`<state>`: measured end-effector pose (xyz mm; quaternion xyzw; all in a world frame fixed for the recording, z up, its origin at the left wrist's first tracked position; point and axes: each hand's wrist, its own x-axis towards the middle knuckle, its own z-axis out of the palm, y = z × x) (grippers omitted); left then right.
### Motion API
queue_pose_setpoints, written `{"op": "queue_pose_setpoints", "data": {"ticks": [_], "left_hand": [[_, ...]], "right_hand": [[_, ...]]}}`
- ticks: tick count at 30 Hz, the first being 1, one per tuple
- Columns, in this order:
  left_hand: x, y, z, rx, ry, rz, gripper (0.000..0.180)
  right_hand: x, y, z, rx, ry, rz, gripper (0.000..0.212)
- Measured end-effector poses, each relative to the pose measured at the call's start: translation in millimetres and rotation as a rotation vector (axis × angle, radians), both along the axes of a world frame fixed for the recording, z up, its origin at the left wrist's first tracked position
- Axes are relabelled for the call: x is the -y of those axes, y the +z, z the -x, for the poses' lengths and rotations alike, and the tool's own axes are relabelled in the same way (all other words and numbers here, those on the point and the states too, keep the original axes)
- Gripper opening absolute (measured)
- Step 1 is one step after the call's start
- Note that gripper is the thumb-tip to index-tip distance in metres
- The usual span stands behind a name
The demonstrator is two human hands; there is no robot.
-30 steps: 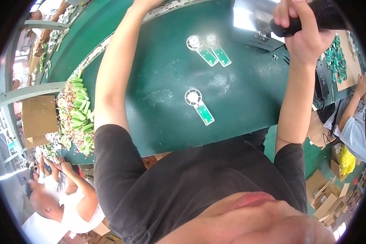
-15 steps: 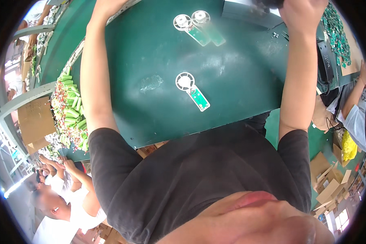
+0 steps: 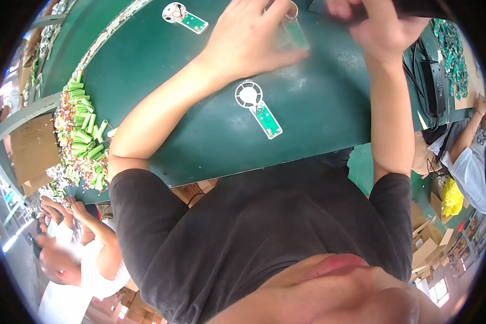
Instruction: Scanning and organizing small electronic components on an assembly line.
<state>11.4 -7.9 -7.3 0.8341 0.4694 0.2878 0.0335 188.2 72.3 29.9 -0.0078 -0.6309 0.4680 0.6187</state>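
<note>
My left hand is stretched over the far middle of the green table, thumb spread away from the fingers. Its fingertips are beside or on the white ring of a small fan-shaped part with a green circuit board, which is blurred and partly covered. A second such part, with thin wires at its round end, lies farther left. Nearer to me rests a third, a white round-headed part with a green board. At the far right my right hand has its fingers curled beside a dark object; what they hold is hidden.
Green tubes and small red-and-white pieces are heaped at the table's left edge. On the right are a black power strip with cables and a pile of green circuit boards. Co-workers sit on both sides; open cartons stand at the lower right.
My left hand has come in from the far left edge to the far-middle parts. One ring part now lies farther left. My right hand has shifted slightly nearer to me.
</note>
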Motion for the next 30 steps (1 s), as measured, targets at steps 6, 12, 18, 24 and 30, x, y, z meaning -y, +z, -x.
{"op": "queue_pose_setpoints", "data": {"ticks": [6, 12, 18, 24, 30], "left_hand": [[-1.2, 0.3, 9.1, 0.017, -0.189, 0.006, 0.046], [-0.3, -4.3, 14.8, -0.009, -0.199, 0.021, 0.03], [-0.9, -5.0, 15.8, -0.004, -0.205, 0.021, 0.031], [-0.8, -6.4, 17.6, 0.017, -0.221, 0.015, 0.031], [-0.2, -8.5, 17.9, 0.034, -0.218, 0.017, 0.034]], "right_hand": [[5.2, -14.8, 8.4, 0.016, 0.011, 0.017, 0.049], [5.3, -24.2, 13.3, 0.034, 0.02, 0.017, 0.049], [4.5, -32.9, 16.2, 0.066, 0.006, 0.053, 0.05], [8.1, -33.2, 20.1, 0.166, -0.004, 0.098, 0.047], [12.2, -36.6, 19.4, 0.157, -0.031, 0.141, 0.041]]}}
